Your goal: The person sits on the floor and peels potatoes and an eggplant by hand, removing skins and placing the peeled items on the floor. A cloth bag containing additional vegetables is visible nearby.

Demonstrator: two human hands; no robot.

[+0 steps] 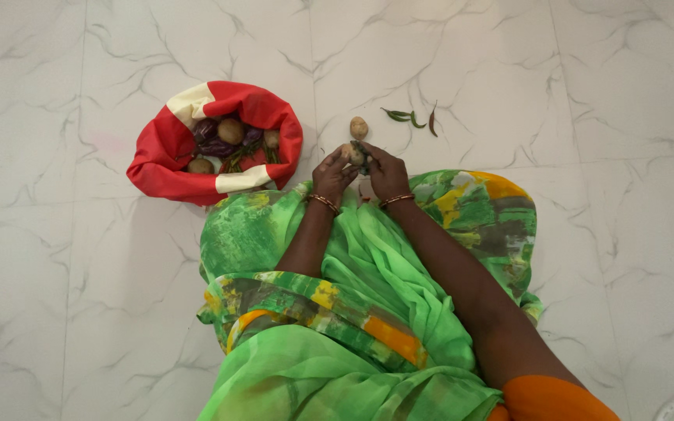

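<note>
Potato [355,155] sits between my two hands, centre of the frame, just above my lap. Left hand [332,175] curls its fingers around the near side; right hand [386,173] closes on the far side, and something dark and green shows at its fingertips, possibly a chilli, though it is too small to be sure. Both grips closed on the potato, no gap visible.

Second potato [359,127] lies on the white marble floor [79,296] just above my hands, apart from them. Green chillies [401,116] and one red chilli [433,120] lie right of it, loosely grouped.

Red and cream cloth bag [169,148] at upper left, mouth open, holding more potatoes, purple brinjals and some green stems.

Step in hand, as I judge it: sorting vegetables out of the bag onto the floor, piece by piece. Next move calls for setting this potato down beside its fellow, keeping it clear of the chillies.
</note>
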